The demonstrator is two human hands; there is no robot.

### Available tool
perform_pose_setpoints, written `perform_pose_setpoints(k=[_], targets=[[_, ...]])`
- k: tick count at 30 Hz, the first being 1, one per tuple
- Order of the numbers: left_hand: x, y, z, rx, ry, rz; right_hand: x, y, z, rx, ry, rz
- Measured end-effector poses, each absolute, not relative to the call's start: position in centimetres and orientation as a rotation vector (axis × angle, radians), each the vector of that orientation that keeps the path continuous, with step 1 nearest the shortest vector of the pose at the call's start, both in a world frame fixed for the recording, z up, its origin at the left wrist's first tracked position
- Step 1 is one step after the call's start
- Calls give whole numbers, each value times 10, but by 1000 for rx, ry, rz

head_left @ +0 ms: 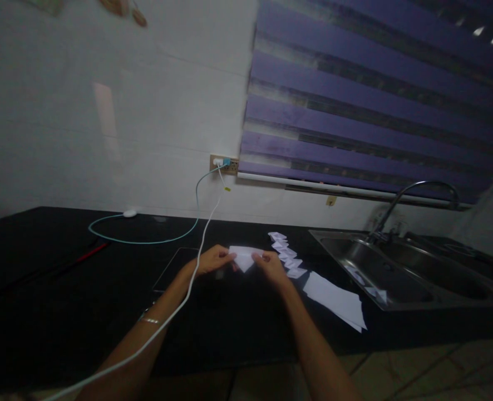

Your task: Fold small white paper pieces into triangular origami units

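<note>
Both hands hold a partly folded sheet of white paper above the dark countertop; its lower edge comes to a point. My left hand pinches its left side, thumb on the near face. At the other side my right hand grips it the same way, fingers mostly behind the paper. Just right of that hand lies a row of several folded white paper pieces. Nearer to me is a stack of flat white paper sheets.
A steel sink with a curved faucet is set in the black countertop at right. A white cable runs from the wall outlet across my left arm. A teal cable loops at left, near a dark flat rectangular object.
</note>
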State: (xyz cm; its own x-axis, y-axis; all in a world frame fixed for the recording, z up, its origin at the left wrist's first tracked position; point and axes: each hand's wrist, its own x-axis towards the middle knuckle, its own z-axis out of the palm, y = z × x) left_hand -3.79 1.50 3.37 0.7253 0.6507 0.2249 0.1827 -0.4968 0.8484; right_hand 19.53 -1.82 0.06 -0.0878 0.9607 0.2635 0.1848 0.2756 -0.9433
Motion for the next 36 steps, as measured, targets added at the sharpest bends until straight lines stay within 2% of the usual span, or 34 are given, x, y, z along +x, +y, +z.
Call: perform_pose_setpoints(k=[8, 18, 29, 36], targets=[[-35, 29, 19, 1911, 773, 776, 191, -14, -1, -1112, -1611, 598], [-20, 19, 18, 1511, 748, 903, 189, -12, -4, -1110, -1437, 955], [-11, 15, 18, 1499, 724, 1031, 182, -12, -1, -962, -1109, 1226], [-11, 12, 26, 1540, 698, 983, 179, -15, 1, -867, -1132, 1226]])
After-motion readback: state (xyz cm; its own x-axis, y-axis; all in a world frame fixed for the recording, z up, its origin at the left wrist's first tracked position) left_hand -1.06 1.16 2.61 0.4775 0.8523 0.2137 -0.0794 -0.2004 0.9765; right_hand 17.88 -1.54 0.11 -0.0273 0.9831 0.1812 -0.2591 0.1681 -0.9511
